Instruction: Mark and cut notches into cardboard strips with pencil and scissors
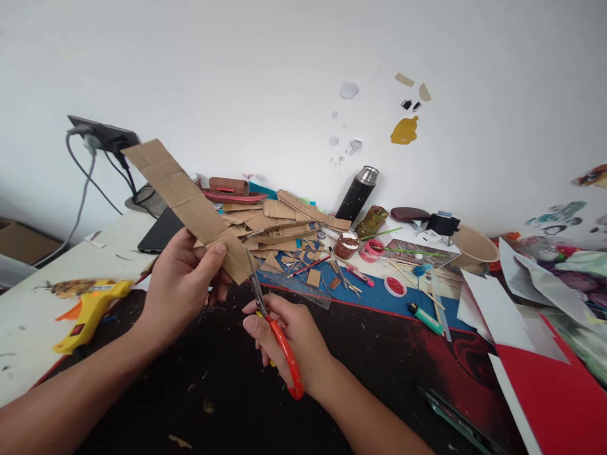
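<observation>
A long strip of brown cardboard [186, 201] is pinched between the thumb and fingers of my left hand [184, 278], tilted with its far end up to the left. My right hand [289, 335] grips a pair of scissors with red handles [287, 354]. The scissor blades point up and meet the strip's lower right end; whether they have cut into it I cannot tell. Behind the strip lies a heap of cardboard scraps [284, 218]. Part of my left fingers is hidden behind the cardboard.
A yellow glue gun [92, 313] lies at left. Small paint pots [347, 245], a black flask [356, 196], a green utility knife [427, 319] and thin sticks stand or lie at the back. Red and white sheets [545, 366] cover the right side. A dark mat [227, 385] lies beneath my hands.
</observation>
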The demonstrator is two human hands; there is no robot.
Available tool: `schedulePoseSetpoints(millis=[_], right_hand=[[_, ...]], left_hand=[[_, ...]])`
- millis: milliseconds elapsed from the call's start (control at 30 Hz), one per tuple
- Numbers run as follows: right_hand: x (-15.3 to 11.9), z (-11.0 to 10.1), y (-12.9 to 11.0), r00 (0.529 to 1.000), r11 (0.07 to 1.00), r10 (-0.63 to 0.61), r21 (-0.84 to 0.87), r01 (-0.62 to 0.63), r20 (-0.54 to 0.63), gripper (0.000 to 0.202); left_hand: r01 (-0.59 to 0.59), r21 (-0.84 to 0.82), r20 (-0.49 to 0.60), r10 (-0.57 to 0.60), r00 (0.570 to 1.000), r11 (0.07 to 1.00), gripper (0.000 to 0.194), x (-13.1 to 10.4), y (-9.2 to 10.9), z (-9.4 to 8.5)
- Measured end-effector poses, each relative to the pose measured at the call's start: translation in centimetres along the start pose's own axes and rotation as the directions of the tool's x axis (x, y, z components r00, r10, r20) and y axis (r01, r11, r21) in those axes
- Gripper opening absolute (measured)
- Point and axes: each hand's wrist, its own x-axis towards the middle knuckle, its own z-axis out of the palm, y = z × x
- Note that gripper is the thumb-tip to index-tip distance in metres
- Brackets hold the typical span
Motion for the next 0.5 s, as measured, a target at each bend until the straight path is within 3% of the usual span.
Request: schedulePoseSetpoints(millis=[500], right_hand=[[0.06,-0.10,-0.01,1.000,0.998,-0.001,-0.061,0.000,-0.006,0.056]], left_hand=[[-0.012,-0.010,0.004,0.012,1.000,1.000,0.040,0.01,0.02,-0.07]])
